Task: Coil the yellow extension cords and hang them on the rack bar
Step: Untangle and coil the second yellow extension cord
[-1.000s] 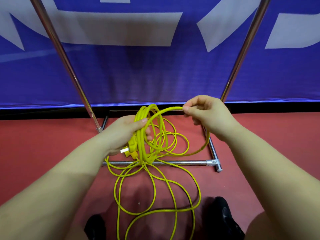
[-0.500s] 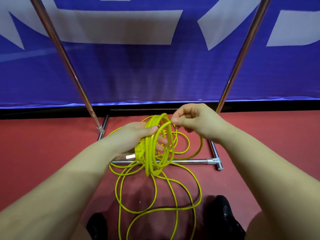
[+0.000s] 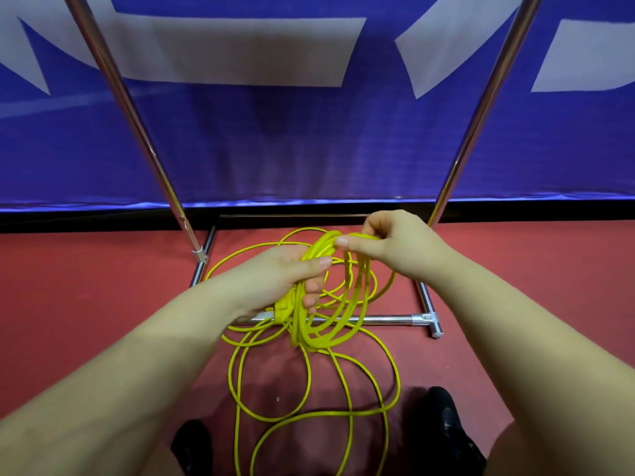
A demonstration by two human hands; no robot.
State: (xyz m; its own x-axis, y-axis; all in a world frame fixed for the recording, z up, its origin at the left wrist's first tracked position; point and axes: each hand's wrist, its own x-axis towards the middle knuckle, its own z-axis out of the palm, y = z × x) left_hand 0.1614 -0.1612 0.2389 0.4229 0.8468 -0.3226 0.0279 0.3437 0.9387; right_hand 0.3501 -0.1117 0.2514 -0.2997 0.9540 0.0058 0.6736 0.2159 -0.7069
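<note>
A yellow extension cord hangs as a bundle of several loops from my left hand, which grips the loops and the yellow plug end. My right hand pinches a strand at the top of the bundle, close against my left thumb. The loose remainder of the cord sprawls in wide curves on the red floor between my feet. The chrome rack stands right in front: two slanted uprights and a low base bar. The rack's top bar is out of view.
A blue banner with white shapes fills the background behind the rack. My black shoes stand on the red floor on either side of the loose cord. The rack's right foot joint juts toward me.
My right hand has carried a strand leftward to the bundle in my left hand, adding a loop. The slack loop on the right has shrunk.
</note>
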